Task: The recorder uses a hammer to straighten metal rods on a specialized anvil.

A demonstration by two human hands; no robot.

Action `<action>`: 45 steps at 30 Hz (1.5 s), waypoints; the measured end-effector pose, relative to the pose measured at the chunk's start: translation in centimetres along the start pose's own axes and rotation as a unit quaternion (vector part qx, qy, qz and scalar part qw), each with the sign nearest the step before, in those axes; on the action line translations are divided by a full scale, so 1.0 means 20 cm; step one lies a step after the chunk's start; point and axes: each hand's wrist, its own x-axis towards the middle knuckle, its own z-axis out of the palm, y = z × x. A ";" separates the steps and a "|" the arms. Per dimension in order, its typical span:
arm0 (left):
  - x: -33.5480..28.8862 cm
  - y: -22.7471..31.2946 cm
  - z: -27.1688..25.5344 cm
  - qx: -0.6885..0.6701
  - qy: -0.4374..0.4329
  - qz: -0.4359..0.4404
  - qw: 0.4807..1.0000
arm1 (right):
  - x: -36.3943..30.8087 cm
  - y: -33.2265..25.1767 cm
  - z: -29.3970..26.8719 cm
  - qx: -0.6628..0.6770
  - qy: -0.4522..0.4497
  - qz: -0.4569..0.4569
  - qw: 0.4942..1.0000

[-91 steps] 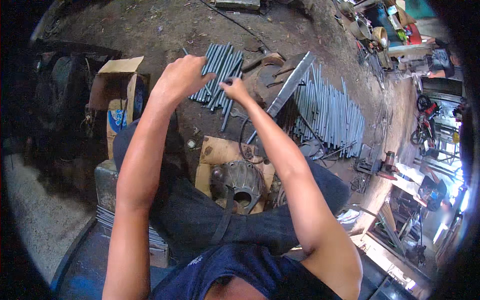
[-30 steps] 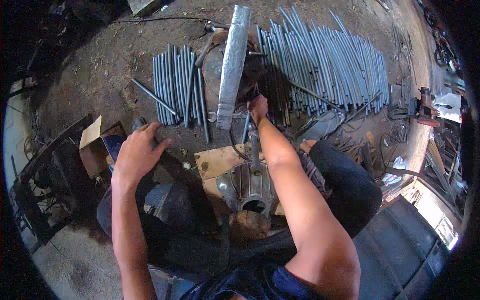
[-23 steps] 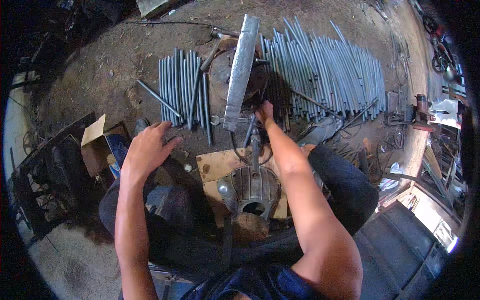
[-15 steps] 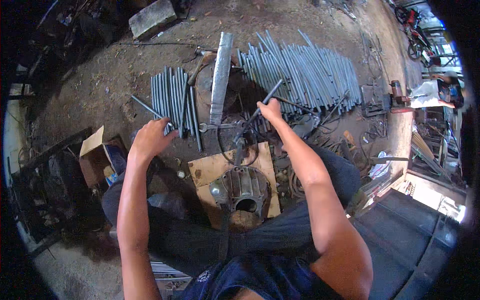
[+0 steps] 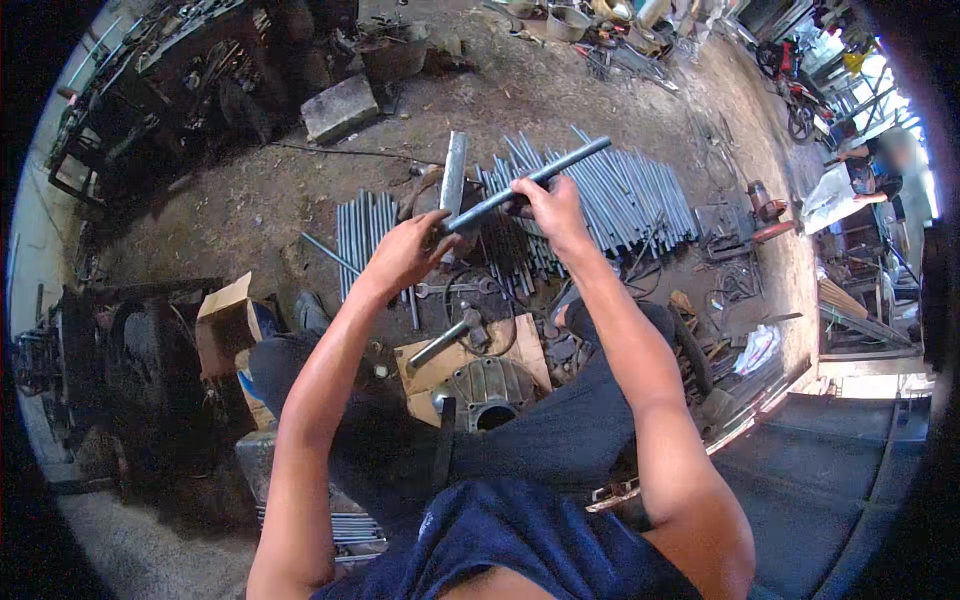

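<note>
A grey metal rod [image 5: 578, 156] slants up to the right in front of me, held in both hands. My left hand [image 5: 408, 252] has its fingers closed at the rod's lower left end. Farther along, my right hand [image 5: 552, 208] grips it with the thumb on top, and the far end sticks out beyond. Behind the hands lie a large pile of similar rods [image 5: 640, 205] and a smaller row of rods [image 5: 358, 225] at the left. A hammer [image 5: 440, 343] rests on flattened cardboard [image 5: 530, 350] between my legs, beside a cast metal housing [image 5: 490, 383].
A pale metal bar [image 5: 454, 165] stands behind the hands. Wrenches [image 5: 455, 288] lie on the dirt floor. An opened cardboard box [image 5: 228, 325] is at my left, a concrete block [image 5: 340, 107] farther off. Another person [image 5: 890, 170] is at the far right, near a red motorcycle [image 5: 785, 65].
My left hand has left the rods at the left and come right to the held rod. My right hand stays near the middle. The hammer now lies on the cardboard. The view has tilted up.
</note>
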 end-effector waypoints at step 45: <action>-0.32 0.18 -0.31 -0.063 0.186 0.024 0.980 | -0.31 -0.49 0.19 0.110 -0.069 -0.123 0.984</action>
